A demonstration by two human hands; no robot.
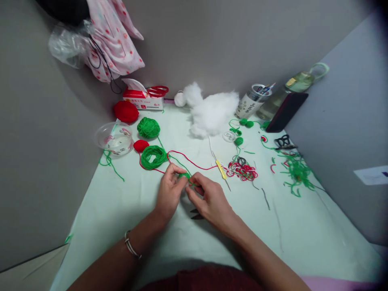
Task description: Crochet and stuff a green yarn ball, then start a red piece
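My left hand [170,189] pinches a small green crocheted piece [184,176] over the middle of the table. Close against it, my right hand [209,196] has its fingers closed at the green yarn by that piece; whether a tool is also in them is hidden. A green strand runs back to a loose green yarn coil [153,157], with a green yarn ball [148,127] behind it. Dark pointed blades [197,214] show partly beneath my right hand. To the right lies a yellow-handled crochet hook [221,169].
Yarn scraps [242,170] and green clippings [297,171] lie to the right. White stuffing [214,111] sits at the back, near a pen-filled can [253,101], a bottle [300,82] and a leaning phone [286,112]. Left stand a clear bowl [117,141] and a tissue box [144,101] with red scissors [157,91].
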